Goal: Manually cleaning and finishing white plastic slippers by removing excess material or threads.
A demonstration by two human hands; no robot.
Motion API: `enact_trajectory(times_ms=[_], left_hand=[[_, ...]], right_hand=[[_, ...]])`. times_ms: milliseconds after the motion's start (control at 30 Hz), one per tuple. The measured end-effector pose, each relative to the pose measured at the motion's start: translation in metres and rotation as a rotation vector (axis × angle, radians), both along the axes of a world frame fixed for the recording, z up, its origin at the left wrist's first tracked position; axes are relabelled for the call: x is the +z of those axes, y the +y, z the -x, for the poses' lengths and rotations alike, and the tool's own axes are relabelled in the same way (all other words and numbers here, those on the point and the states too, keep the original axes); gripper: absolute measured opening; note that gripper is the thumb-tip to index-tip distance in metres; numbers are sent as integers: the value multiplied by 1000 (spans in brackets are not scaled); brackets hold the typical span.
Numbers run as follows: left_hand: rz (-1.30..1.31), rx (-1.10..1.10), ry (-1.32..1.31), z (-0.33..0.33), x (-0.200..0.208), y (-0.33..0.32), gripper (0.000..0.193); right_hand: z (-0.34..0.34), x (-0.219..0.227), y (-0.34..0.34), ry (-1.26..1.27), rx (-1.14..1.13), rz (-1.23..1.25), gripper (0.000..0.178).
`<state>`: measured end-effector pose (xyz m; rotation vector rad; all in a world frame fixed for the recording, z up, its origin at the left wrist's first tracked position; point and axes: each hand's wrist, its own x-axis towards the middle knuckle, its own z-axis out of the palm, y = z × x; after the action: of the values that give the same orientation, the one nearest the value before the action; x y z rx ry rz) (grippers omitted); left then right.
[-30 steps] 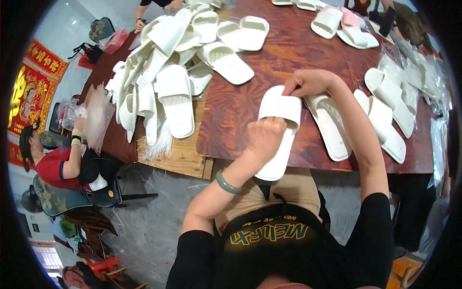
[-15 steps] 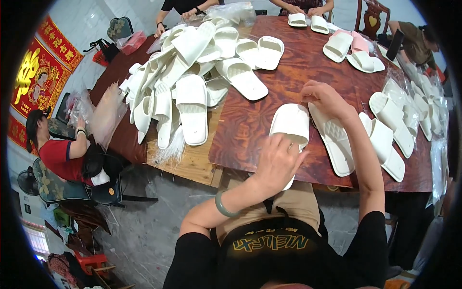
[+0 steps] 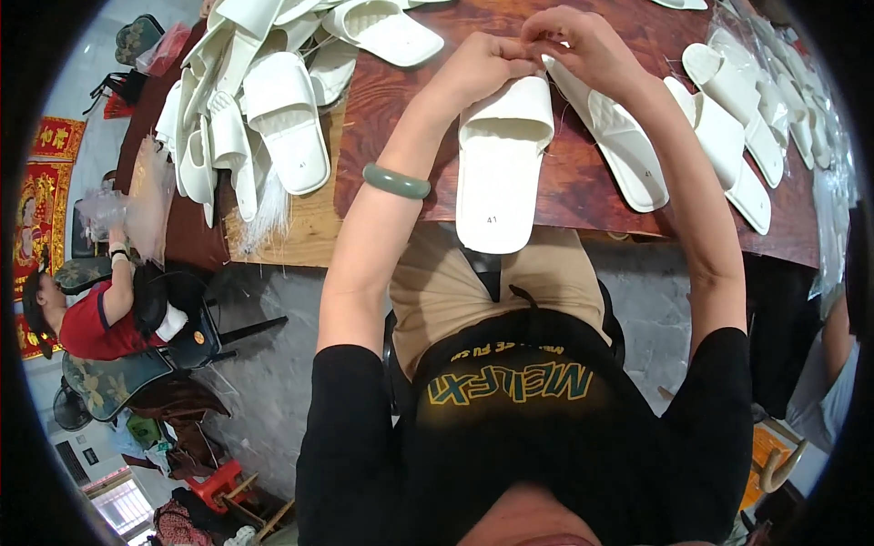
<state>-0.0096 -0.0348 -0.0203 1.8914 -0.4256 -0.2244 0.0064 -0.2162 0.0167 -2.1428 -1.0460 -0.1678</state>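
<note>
A white open-toed slipper (image 3: pixel 496 196) lies in front of me, its heel end reaching past the table's near edge. At its far end, beyond the strap, my left hand (image 3: pixel 487 68) has its fingers pinched together. My right hand (image 3: pixel 587 50) meets it there with fingers curled and closed, the tips touching or nearly touching the left ones. Whatever they pinch is too small to make out. A fine pale strand shows between this slipper and a second white slipper (image 3: pixel 628 155), which lies beneath and beside my right forearm.
Left on the table (image 3: pixel 391 155) is a heap of white slippers (image 3: pixel 287 118), with a bundle of thin white strands (image 3: pixel 262 218) by it. More slippers (image 3: pixel 719 136) and clear plastic bags (image 3: pixel 828 218) line the right side. A person in red (image 3: pixel 100 314) sits at the left.
My view has tilted down toward my body. My left hand has moved from the slipper's strap to its far end, joining my right hand. The slipper now lies straighter, its heel toward me.
</note>
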Motion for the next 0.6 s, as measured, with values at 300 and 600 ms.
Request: enact_trajectory(times_ms=[300,600], left_hand=[[96,31,93,5,-3,9,27],[168,-25,145,3,-4,5,26]], right_hand=[[149,-8,74,-412,278,550,39],[157,-29,86,-416,162,523,18]])
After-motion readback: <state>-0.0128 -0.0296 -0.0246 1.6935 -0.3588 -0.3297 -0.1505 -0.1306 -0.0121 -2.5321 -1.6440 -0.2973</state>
